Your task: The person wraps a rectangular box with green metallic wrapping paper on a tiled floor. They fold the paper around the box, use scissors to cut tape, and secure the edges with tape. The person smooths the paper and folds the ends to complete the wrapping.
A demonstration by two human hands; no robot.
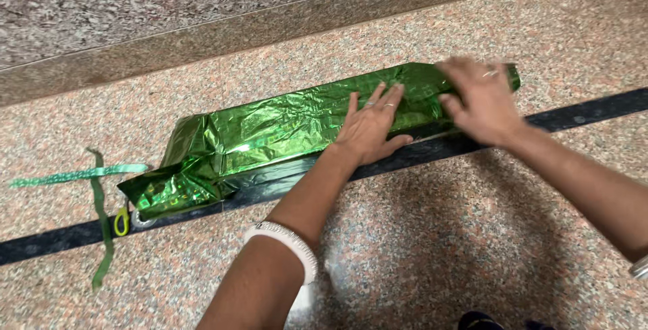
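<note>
A long package wrapped in shiny green metallic foil (283, 127) lies on a speckled pink granite floor (432, 249), stretched slantwise along a black inlaid stripe (587, 111) that crosses the floor; the near edge of the package rests on that stripe. The left hand (370, 127) lies flat on the package's middle part, palm down, fingers spread and straight, pressing on the crinkled foil, with the thumb down near the stripe. A white beaded bangle (287, 239) circles the left wrist. The right hand (480, 100) sits on the far end of the package, just beside the left hand; it is blurred, its fingers curled over the foil at that end, and whether it pinches the wrap or only presses on it I cannot tell. A ring shows on one of its fingers. The opposite end of the package, well apart from both hands, is loosely gathered and crumpled, the foil there flared open and flattened on the stripe. Just beside that crumpled end lie yellow-handled scissors (122, 221), partly tucked under the foil. Near them, green ribbon strips (101, 198) lie on the floor, one running across and one running down past the stripe. Beyond the package a granite step (202, 33) rises along the floor's edge.
</note>
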